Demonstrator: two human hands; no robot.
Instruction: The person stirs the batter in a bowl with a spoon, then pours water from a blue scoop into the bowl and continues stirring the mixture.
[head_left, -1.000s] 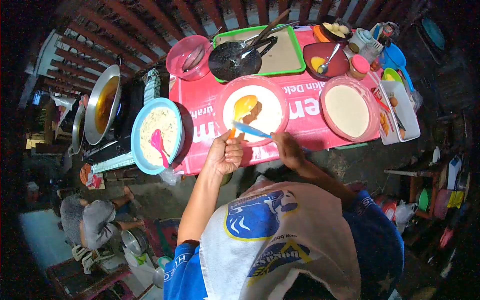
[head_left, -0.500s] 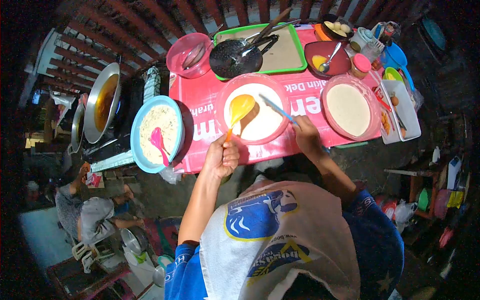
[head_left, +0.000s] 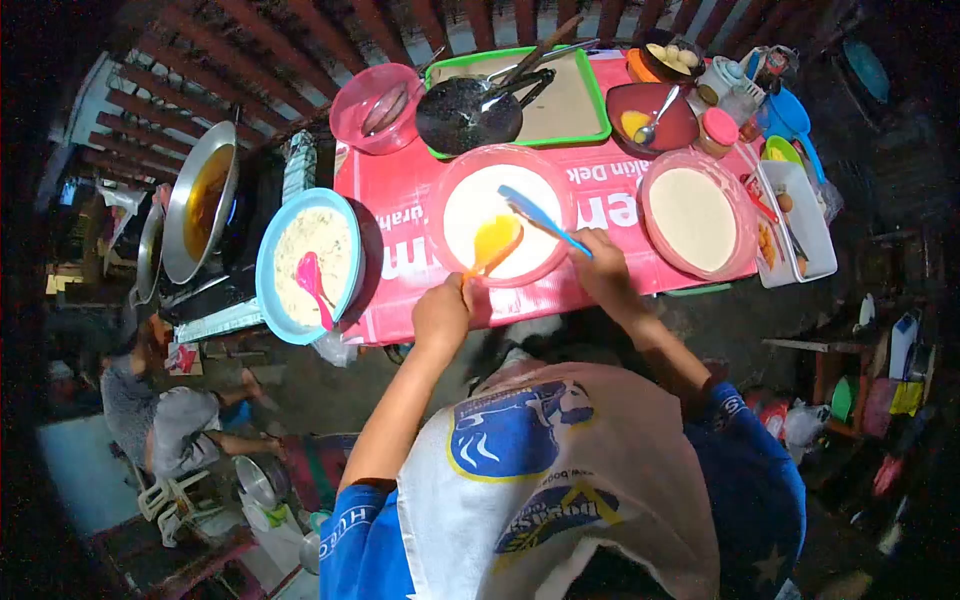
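Note:
My left hand (head_left: 441, 318) is closed around the handle of a yellow-orange ladle (head_left: 498, 236), whose bowl dips into white batter (head_left: 465, 205) in a pink basin (head_left: 437, 258). In my right hand (head_left: 604, 274) is a blue spatula (head_left: 535, 212), its broad end slanting over the same batter beside the ladle. To the right stands another pink basin (head_left: 747, 235) of pale batter. On the left, a light-blue basin (head_left: 268, 255) contains a speckled mixture with a pink spoon (head_left: 314, 279) in it.
Behind the basins are a green-rimmed tray (head_left: 606, 110) with dark round ladles (head_left: 465, 115), a pink bowl (head_left: 340, 115) and a dark-red bowl (head_left: 680, 118) with a spoon. A white container (head_left: 822, 235) stands right. A wok (head_left: 228, 165) of oil is left; a person (head_left: 180, 420) sits lower left.
The ladle has gone down from above the basin into the batter, its bowl turned over. The spatula has swung left and rotated so its flat face shows.

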